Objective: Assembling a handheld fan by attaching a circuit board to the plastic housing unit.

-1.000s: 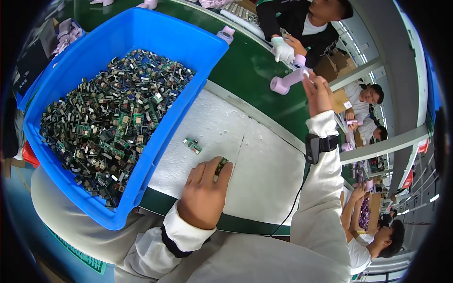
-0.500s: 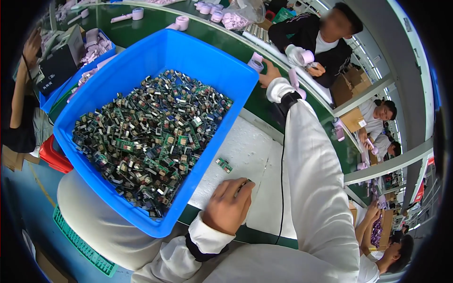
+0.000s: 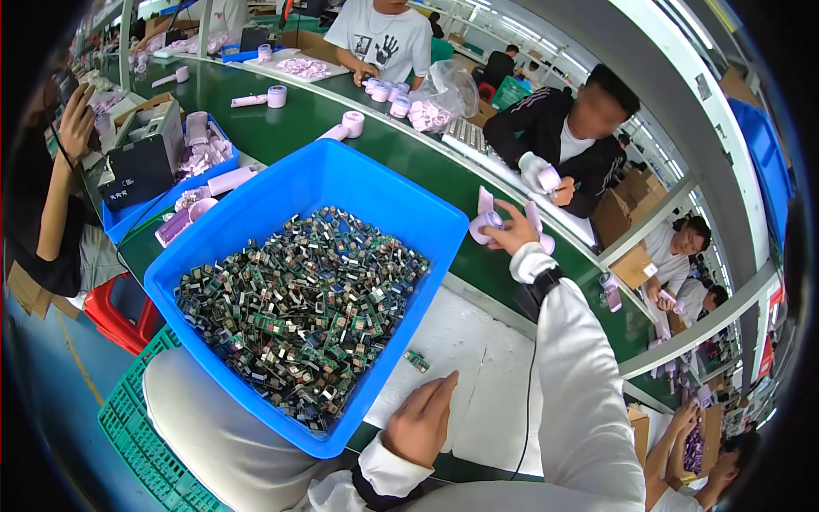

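My right hand point(image 3: 517, 230) reaches over the green bench and grips a lilac plastic housing point(image 3: 488, 225) with a round end. Another lilac piece point(image 3: 537, 215) stands just beyond that hand. Low in the middle, my left hand point(image 3: 420, 424) is above the white foam board point(image 3: 490, 384), back of the hand up, fingers straight and pressed together. Whatever it may hold is hidden. One small green circuit board point(image 3: 416, 360) lies on the foam near its fingertips. To the left, a large blue bin point(image 3: 328, 442) leans tilted, heaped with small circuit boards point(image 3: 307, 307).
A black cable point(image 3: 531, 401) runs over the foam beside my right forearm. Lilac parts point(image 3: 351, 125) lie on the green bench point(image 3: 311, 111). Across it, a person in black point(image 3: 533, 128) holds a lilac part. A green crate point(image 3: 141, 427) and red stool point(image 3: 119, 316) stand lower left.
The view has tipped up, showing more of the bench's far side. My right hand has drawn the lilac housing clear of the bin's corner. The dark bit at my left fingertips is now out of sight.
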Available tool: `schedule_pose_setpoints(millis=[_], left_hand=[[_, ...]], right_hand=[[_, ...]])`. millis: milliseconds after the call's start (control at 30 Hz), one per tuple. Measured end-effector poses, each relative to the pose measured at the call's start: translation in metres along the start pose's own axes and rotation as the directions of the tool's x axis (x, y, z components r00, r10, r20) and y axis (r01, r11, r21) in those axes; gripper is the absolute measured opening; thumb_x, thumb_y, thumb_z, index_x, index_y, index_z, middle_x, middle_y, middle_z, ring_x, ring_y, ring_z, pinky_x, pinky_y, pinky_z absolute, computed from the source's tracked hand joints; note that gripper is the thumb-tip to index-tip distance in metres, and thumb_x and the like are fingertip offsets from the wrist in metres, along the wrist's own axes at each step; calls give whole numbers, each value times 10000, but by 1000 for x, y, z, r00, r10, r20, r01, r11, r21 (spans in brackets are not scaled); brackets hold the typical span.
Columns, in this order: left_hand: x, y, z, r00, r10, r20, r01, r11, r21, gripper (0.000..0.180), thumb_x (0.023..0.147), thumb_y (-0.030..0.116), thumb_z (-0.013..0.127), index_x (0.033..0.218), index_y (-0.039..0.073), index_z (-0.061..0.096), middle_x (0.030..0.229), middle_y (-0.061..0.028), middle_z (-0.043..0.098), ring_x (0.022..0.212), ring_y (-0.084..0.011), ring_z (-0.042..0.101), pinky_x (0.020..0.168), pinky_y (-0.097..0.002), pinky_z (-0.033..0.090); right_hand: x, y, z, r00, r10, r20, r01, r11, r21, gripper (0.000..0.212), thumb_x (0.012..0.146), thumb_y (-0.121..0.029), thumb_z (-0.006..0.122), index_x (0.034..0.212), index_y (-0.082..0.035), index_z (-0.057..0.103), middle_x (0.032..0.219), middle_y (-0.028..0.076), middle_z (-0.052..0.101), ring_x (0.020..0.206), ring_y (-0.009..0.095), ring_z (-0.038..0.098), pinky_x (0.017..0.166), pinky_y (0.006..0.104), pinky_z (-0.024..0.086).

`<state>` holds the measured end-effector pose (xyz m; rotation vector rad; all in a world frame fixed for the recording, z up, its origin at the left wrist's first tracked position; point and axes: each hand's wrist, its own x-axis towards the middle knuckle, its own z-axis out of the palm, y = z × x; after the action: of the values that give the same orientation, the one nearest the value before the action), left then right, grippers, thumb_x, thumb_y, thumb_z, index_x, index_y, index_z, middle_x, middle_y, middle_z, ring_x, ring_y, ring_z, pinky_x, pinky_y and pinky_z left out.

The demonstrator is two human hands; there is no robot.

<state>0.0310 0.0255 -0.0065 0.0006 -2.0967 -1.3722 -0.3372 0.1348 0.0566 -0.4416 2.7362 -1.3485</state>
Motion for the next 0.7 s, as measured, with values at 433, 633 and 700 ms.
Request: schedule_pose_setpoints(millis=[433,633,700], left_hand=[[8,14,-12,992,127,-7,-127,992,15,289,830,-66,691,1107,18,692,1007,-155,693,936,-339,677,826,-391,545],[9,14,-5,972,200,121,-201,979,3,320,820,-65,686,1126,27,690,953,-130,688,893,-317,659,803,-397,529],[13,9,-2,965,210,157,-211,977,-6,316,823,-59,688,1127,27,691,942,-128,688,875,-311,662,794,-395,531]], right_hand=[[-249,-22,-80,892,-59,448,203,939,-279,510,674,87,696,1134,-95,578,1201,99,621,1043,257,663,882,331,547],[-276,-20,-80,837,-319,444,478,821,-313,505,633,116,662,1091,-88,601,1281,142,586,1129,329,590,966,374,492],[-275,-26,-75,826,-435,359,559,716,-418,434,669,80,693,1067,-78,620,1186,137,635,1046,322,630,910,370,516]])
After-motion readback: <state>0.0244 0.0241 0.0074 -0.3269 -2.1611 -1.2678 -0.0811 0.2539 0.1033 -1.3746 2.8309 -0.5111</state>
